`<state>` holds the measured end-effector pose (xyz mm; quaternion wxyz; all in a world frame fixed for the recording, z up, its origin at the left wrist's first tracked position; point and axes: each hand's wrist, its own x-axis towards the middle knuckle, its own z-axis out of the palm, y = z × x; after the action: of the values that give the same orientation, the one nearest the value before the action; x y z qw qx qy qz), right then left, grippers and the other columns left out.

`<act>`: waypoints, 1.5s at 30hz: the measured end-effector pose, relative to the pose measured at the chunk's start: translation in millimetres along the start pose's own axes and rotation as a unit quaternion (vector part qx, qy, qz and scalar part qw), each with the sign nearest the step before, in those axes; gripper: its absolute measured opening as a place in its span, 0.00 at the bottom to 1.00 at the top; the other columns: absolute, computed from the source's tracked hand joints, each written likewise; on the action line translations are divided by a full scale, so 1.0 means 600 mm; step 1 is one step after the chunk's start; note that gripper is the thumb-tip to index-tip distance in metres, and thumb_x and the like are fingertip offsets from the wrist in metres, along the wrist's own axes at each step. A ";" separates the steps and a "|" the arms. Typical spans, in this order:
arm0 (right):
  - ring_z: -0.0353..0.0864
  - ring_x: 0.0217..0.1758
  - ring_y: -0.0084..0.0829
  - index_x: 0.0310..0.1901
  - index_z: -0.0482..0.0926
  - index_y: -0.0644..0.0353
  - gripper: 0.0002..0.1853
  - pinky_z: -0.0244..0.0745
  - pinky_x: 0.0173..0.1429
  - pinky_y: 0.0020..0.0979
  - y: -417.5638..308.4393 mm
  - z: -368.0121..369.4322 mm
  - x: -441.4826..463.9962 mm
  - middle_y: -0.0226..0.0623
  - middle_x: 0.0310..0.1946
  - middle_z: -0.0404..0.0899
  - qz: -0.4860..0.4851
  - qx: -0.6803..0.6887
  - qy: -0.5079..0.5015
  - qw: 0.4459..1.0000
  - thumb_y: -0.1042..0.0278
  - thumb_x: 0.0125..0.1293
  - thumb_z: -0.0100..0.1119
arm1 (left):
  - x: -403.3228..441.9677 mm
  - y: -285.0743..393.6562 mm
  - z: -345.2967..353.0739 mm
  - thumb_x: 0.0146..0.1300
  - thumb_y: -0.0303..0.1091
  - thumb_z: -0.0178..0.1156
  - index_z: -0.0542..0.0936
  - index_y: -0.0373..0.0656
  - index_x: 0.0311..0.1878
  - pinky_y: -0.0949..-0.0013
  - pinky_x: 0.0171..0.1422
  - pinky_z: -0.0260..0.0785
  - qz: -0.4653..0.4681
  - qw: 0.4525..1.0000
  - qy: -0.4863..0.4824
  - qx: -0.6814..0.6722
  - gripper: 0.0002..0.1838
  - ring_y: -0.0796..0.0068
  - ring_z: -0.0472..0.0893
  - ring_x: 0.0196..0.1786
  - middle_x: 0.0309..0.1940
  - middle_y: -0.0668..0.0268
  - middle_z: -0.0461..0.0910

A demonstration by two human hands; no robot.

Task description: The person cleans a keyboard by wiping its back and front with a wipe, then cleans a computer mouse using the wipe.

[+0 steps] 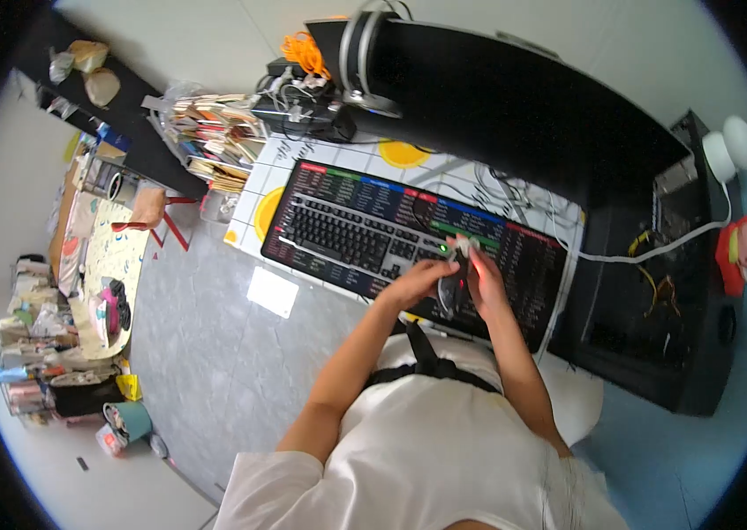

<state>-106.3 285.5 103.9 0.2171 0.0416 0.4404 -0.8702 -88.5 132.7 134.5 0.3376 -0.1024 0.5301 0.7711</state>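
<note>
Above the right half of a printed desk mat (528, 265), my two hands are close together around a dark computer mouse (450, 296). My left hand (418, 283) has its fingers closed on the mouse's left side. On the other side, my right hand (484, 278) holds the mouse and a small whitish item (469, 247) at its upper end, too small to name. A red glow shows on the mouse and on the right fingers. Left of my hands lies a black keyboard (338, 234) with a grey edge.
A wide black monitor (515, 97) stands behind the mat, headphones (360, 62) at its left end. Cables (506, 190) lie below it. An open black computer case (656, 300) is at the right. Papers (219, 128), a red-legged stool (151, 210) and a teal bin (129, 421) are left.
</note>
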 end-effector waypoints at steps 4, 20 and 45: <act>0.72 0.52 0.28 0.57 0.65 0.67 0.21 0.65 0.58 0.28 -0.013 0.011 -0.011 0.39 0.46 0.74 0.061 0.009 0.039 0.997 0.62 0.67 0.45 | 0.008 -0.018 -0.012 0.56 0.53 0.56 0.74 0.34 0.43 0.72 0.37 0.71 -0.016 0.999 -0.035 -0.035 0.27 0.77 0.77 0.32 0.32 0.65 0.78; 0.76 0.43 0.27 0.44 0.75 0.66 0.13 0.70 0.48 0.25 0.008 0.013 -0.010 0.36 0.41 0.77 0.033 0.025 0.090 0.995 0.65 0.62 0.53 | 0.005 -0.021 -0.010 0.56 0.52 0.56 0.69 0.35 0.51 0.73 0.42 0.71 -0.012 0.997 -0.016 -0.069 0.29 0.79 0.77 0.38 0.38 0.65 0.76; 0.74 0.48 0.25 0.52 0.71 0.63 0.20 0.67 0.53 0.27 0.009 0.038 -0.014 0.35 0.48 0.74 0.070 -0.039 0.071 0.994 0.57 0.68 0.40 | -0.023 -0.021 -0.022 0.57 0.46 0.57 0.73 0.39 0.43 0.77 0.34 0.71 0.001 0.993 0.040 -0.109 0.20 0.81 0.77 0.28 0.30 0.70 0.77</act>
<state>-93.7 267.7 116.0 0.2471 0.1259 0.4840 -0.8299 -72.7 117.8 126.8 0.3026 -0.1689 0.4561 0.8197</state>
